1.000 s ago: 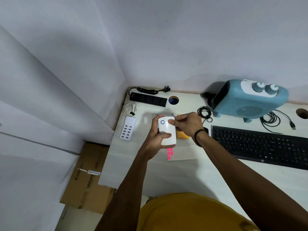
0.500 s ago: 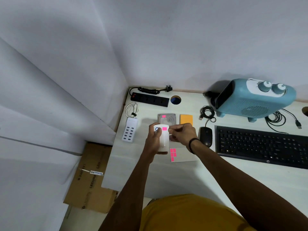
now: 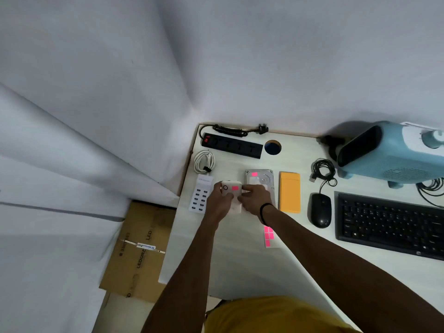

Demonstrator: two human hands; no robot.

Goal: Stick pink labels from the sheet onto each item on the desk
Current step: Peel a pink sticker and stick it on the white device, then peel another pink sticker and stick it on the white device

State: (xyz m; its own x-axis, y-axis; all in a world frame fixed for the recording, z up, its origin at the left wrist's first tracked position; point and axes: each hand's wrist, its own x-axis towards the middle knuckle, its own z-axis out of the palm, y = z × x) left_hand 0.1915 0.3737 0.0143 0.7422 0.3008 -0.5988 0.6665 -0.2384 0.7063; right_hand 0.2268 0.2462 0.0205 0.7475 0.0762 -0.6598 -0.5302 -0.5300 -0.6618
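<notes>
Left hand (image 3: 219,200) grips white device (image 3: 231,195); right hand (image 3: 254,199) steadies it.

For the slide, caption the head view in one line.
Both hands hold a white device bearing a pink label, beside a labelled hard drive.

Soft, even indoor light, fairly dim. Wide-angle lens bends walls at the frame edges. The heater (image 3: 394,155) casts a dark shadow upper right. Slight overall blur.
</notes>
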